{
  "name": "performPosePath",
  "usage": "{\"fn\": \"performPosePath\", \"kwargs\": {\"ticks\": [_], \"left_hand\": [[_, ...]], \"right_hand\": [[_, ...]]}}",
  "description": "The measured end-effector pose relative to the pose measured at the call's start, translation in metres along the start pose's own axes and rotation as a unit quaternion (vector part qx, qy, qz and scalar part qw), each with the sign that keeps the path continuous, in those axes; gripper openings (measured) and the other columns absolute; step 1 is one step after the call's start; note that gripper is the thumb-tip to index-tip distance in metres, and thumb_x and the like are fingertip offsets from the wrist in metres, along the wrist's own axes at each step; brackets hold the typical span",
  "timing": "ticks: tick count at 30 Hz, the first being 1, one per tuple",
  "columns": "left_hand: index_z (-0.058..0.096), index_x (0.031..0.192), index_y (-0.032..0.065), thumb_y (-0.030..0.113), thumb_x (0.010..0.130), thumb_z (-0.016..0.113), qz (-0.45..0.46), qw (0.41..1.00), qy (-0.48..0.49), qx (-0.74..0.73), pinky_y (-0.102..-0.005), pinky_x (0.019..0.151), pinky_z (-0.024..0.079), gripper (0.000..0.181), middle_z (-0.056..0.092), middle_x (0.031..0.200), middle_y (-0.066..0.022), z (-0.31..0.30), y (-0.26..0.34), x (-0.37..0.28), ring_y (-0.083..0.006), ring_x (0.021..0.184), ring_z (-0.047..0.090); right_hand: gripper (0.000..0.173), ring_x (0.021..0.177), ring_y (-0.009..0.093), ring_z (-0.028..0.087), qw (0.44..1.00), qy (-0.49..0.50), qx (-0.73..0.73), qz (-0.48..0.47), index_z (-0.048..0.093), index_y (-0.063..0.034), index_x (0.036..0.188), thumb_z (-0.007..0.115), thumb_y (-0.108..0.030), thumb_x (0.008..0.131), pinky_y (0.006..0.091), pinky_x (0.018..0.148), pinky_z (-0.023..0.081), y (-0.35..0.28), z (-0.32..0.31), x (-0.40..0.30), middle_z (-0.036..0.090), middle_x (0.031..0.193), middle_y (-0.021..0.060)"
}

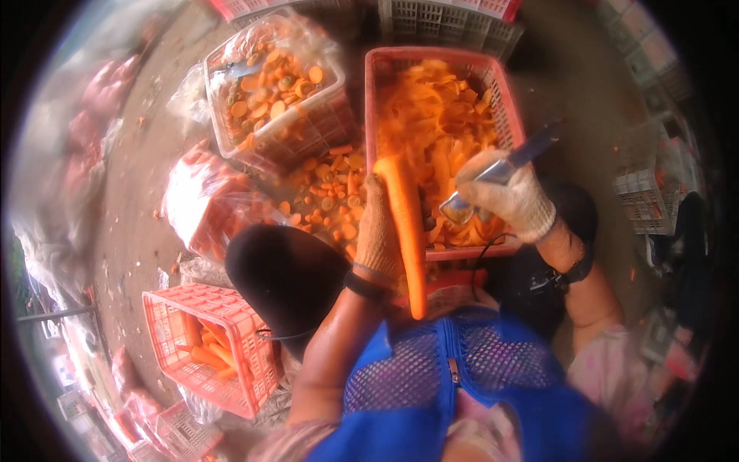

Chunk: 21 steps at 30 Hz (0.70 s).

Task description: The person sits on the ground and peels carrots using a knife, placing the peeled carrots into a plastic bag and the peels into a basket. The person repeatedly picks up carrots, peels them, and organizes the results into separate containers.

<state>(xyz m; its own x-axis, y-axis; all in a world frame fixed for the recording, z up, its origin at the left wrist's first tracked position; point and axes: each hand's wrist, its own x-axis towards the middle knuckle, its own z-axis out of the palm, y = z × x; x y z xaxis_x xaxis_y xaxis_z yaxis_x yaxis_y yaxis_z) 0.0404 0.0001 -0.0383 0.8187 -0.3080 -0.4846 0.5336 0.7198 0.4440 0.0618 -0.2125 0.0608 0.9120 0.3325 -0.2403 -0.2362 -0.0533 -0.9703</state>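
A long, smooth orange carrot (pixel 409 237) is gripped along its upper part by my left hand (pixel 378 231), which wears a knitted glove. Its thick end points away from me and its thinner end reaches back towards my chest. My gloved right hand (pixel 508 196) holds a metal vegetable peeler (pixel 491 176) with a dark handle. The peeler's head sits to the right of the carrot, apart from it. Beneath both hands stands a red plastic crate (pixel 514 110), heaped with carrot peelings (pixel 433 110).
A lined crate (pixel 340 95) at the upper left holds carrot ends and slices, with a knife (pixel 239 70) lying in it. Carrot pieces (pixel 329 187) cover the ground between the crates. A plastic bag (pixel 208 202) lies left; below it, a pink crate (pixel 248 358) contains carrots (pixel 213 349).
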Motion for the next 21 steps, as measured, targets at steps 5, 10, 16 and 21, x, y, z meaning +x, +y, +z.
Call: {"fn": "performPosePath", "kwargs": {"ticks": [5,10,16,21], "left_hand": [[0.06,0.121,0.0042,0.061,0.098,0.048,-0.07,0.993,-0.04,-0.082,-0.0428,0.085,0.056,0.063,0.067,0.105,-0.0128,-0.008,-0.005,0.008,-0.0275,0.093,0.067],[0.054,0.128,0.0055,0.05,0.102,0.048,0.015,0.997,-0.032,0.068,-0.0311,0.067,0.057,0.052,0.067,0.101,-0.01,0.024,-0.018,-0.013,-0.0191,0.084,0.067],[0.056,0.124,0.0044,0.062,0.099,0.044,-0.018,0.986,-0.103,0.131,-0.0275,0.053,0.052,0.064,0.068,0.095,-0.0111,0.032,-0.002,-0.032,-0.0178,0.07,0.066],[0.06,0.115,0.006,0.073,0.091,0.048,-0.047,0.988,-0.08,0.125,-0.0265,0.052,0.048,0.073,0.063,0.088,-0.0064,0.029,-0.002,-0.031,-0.0162,0.068,0.06]], "right_hand": [[0.023,0.09,0.014,0.068,0.952,-0.302,-0.038,0.04,0.07,-0.0017,0.101,0.08,-0.013,0.083,0.0272,0.08,0.054,0.025,0.047,-0.028,0.072,0.088,0.0065],[0.025,0.062,0.008,0.064,0.991,-0.102,-0.082,-0.039,0.07,-0.0032,0.097,0.079,-0.023,0.085,0.021,0.051,0.049,0.013,-0.01,0.06,0.072,0.078,0.0056],[0.022,0.052,0.01,0.06,0.982,0.176,-0.03,-0.069,0.068,-0.0018,0.097,0.076,-0.02,0.087,0.0222,0.044,0.047,0.023,-0.075,0.079,0.071,0.077,0.0081],[0.02,0.053,0.011,0.061,0.985,0.15,0.033,-0.078,0.068,-0.0013,0.098,0.076,-0.016,0.087,0.0222,0.043,0.047,0.011,-0.044,0.023,0.072,0.078,0.0086]]}}
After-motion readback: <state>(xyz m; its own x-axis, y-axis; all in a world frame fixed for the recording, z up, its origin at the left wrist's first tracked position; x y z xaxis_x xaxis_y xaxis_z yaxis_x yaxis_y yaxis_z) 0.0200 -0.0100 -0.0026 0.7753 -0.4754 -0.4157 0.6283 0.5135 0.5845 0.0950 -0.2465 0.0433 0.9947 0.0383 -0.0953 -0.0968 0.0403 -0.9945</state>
